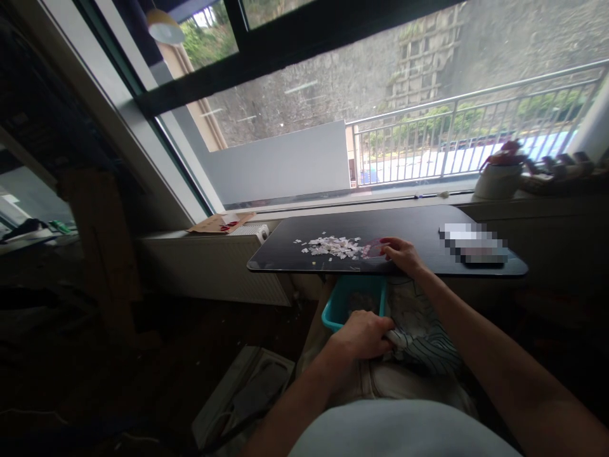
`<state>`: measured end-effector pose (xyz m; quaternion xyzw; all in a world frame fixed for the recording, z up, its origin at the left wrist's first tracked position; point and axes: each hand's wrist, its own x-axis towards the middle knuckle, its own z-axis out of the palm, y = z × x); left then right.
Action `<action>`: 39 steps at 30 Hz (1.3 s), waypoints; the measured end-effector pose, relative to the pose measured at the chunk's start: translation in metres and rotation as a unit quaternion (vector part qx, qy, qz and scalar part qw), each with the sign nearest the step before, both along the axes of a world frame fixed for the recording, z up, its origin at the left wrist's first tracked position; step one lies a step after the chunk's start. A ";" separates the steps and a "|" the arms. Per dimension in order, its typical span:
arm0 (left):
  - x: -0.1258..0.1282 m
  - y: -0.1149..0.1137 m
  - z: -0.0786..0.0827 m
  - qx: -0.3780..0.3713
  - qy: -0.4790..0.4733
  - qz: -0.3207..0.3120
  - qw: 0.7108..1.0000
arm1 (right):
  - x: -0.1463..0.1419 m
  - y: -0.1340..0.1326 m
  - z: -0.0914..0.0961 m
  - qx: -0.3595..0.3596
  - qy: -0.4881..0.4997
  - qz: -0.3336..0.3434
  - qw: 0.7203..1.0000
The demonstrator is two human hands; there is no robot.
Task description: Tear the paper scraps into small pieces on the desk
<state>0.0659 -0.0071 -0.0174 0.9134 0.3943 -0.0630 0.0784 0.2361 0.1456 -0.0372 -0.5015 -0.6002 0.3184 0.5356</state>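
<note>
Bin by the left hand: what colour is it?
The bin is turquoise; the head view, the only one, shows it.

Head camera: above the lap (397, 382)
Facing: forward and down, across the black table (409, 222) towards the window (295, 108)
Table range: near; window farther

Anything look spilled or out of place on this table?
Yes, possibly: white scraps lie in a loose heap on the black tabletop beside the right hand. They look spilled because nothing contains them and some lie apart.
</note>
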 end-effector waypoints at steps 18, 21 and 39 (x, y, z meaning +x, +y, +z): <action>0.000 0.000 -0.002 0.015 -0.004 0.003 1.000 | -0.001 0.004 -0.004 0.009 -0.011 0.017 1.000; 0.000 0.000 -0.003 0.017 -0.002 0.002 1.000 | -0.004 0.005 -0.003 0.013 -0.007 0.021 1.000; 0.000 0.001 -0.003 -0.001 -0.010 0.006 1.000 | -0.008 -0.001 0.001 0.005 -0.025 0.031 0.999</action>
